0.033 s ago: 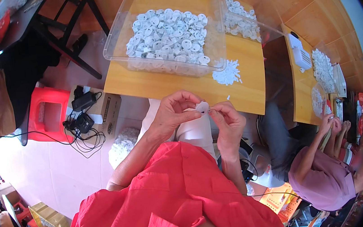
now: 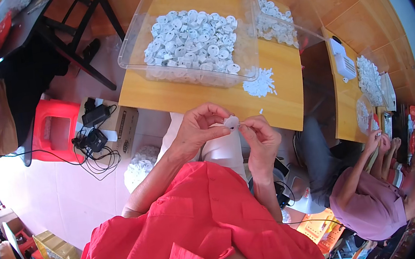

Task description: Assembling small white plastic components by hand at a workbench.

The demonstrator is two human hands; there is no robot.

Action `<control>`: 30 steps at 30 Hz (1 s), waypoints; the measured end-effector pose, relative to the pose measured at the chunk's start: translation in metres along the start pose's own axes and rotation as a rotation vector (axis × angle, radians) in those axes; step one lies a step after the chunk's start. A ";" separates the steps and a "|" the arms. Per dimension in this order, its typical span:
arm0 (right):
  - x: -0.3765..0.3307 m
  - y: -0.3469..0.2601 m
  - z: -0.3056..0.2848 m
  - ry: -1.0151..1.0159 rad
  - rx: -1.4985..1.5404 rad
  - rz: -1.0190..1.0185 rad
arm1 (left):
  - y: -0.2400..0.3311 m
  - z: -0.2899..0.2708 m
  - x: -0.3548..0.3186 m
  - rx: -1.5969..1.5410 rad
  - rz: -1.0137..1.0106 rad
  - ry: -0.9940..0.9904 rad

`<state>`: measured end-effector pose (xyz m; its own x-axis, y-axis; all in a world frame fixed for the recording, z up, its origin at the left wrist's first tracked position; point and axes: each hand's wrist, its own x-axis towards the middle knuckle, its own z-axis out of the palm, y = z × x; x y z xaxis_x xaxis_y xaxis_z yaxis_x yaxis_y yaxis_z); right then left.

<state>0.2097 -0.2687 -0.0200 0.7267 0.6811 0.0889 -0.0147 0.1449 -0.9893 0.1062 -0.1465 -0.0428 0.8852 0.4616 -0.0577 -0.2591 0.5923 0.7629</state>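
Note:
In front of my lap, my left hand [image 2: 198, 129] pinches a small round white plastic piece [image 2: 231, 122] between thumb and fingers. A dark notch or hole shows at its lower edge. My right hand [image 2: 260, 137] is closed, thumb against forefinger, right at the piece's right side. Anything inside that pinch is too small to make out. Beyond my hands, a clear plastic bin [image 2: 132, 65] on the wooden table [image 2: 182, 92] holds a heap of similar white round pieces [image 2: 189, 41]. Beside it lies a pile of small white pegs [image 2: 260, 82], with one stray peg [image 2: 261, 111] nearer the edge.
Another clear bin with white pieces [image 2: 277, 25] stands at the back right. On the left are a red stool [image 2: 55, 130], a cardboard box [image 2: 127, 131] and tangled black cables [image 2: 97, 152]. A co-worker in a mauve shirt [image 2: 369, 203] sits at the right.

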 end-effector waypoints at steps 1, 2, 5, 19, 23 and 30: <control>0.000 0.000 0.000 0.001 0.000 0.000 | 0.000 0.000 0.000 0.005 0.010 -0.008; 0.000 0.001 0.000 -0.002 -0.055 -0.034 | 0.000 0.000 0.000 0.005 0.009 -0.009; -0.001 -0.001 0.004 0.014 -0.131 -0.067 | 0.002 0.003 0.000 -0.001 0.009 -0.006; -0.002 -0.007 0.012 0.109 -0.450 -0.292 | -0.004 0.005 0.000 0.101 0.092 0.019; -0.003 -0.009 0.013 0.130 -0.541 -0.318 | -0.003 0.006 0.000 0.077 0.107 -0.001; -0.005 -0.009 0.016 0.148 -0.579 -0.417 | 0.003 0.009 -0.003 0.072 0.114 0.002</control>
<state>0.1952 -0.2625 -0.0096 0.6784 0.5418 0.4962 0.6198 -0.0593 -0.7825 0.1067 -0.1525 -0.0346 0.8506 0.5249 0.0308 -0.3299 0.4871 0.8086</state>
